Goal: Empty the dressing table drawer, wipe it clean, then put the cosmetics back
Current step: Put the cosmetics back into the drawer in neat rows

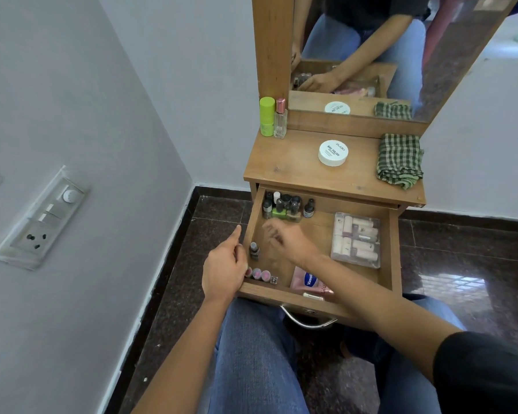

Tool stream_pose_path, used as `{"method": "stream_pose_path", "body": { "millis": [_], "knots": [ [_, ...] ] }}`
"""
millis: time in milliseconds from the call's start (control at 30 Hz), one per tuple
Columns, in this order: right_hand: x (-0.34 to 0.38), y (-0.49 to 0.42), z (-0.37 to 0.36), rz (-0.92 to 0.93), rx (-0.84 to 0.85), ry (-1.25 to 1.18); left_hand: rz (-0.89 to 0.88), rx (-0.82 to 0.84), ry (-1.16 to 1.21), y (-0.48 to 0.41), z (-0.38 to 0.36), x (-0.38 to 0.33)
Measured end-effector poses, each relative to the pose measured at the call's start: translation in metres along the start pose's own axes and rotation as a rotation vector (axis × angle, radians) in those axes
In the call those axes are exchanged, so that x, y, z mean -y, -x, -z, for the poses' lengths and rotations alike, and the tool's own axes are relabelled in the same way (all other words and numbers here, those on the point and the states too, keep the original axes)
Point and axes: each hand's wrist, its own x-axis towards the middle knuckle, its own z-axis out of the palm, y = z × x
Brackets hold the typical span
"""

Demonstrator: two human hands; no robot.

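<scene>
Hands at the open drawer, mid-frame, long axis running up-down, handle toward bottom edge.
Right hand blurred, fingers loose, over drawer floor. Left hand at left wall, index straight, grip unclear. Nail polish bottles upright at the back-left, tube pack on the right. Wooden table top above it, with a checked cloth on it; dark stone floor.

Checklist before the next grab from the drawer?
1. Drawer pulled open: ok.
2. Drawer emptied: not ok; bottles at the back and a clear box on the right are inside.
3. Right hand empty: cannot tell, blurred over the drawer's middle.
4. Left hand out of the way: ok, at the front left corner.
5. Room on the tabletop: ok, bare wood shows.
6. Cloth ready: ok, folded on the tabletop's right.
</scene>
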Motion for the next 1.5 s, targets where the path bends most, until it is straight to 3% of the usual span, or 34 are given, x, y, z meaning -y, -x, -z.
{"method": "stream_pose_path", "body": {
  "millis": [167, 367, 667, 933, 1133, 1300, 1500],
  "knots": [
    [0.017, -0.019, 0.063, 0.226, -0.392, 0.09, 0.002, 0.005, -0.008, 0.0, 0.0, 0.0],
    [0.032, -0.099, 0.139, 0.022, -0.63, -0.031, 0.005, 0.044, -0.044, 0.0, 0.002, -0.002],
    [0.02, -0.18, 0.148, -0.194, -0.459, -0.117, -0.011, 0.055, -0.064, -0.001, 0.003, -0.002],
    [0.018, -0.182, 0.135, -0.209, -0.576, -0.176, 0.001, 0.063, -0.061, -0.001, 0.004, -0.004],
    [0.037, -0.102, 0.132, 0.019, -0.589, -0.147, 0.007, 0.068, -0.061, 0.0, 0.005, -0.005],
    [0.053, -0.015, 0.094, 0.127, -0.321, -0.132, 0.017, 0.062, -0.073, 0.0, 0.005, -0.006],
    [0.019, 0.017, 0.03, -0.036, -0.096, -0.095, 0.004, 0.046, -0.077, 0.001, 0.004, -0.007]
  ]
}}
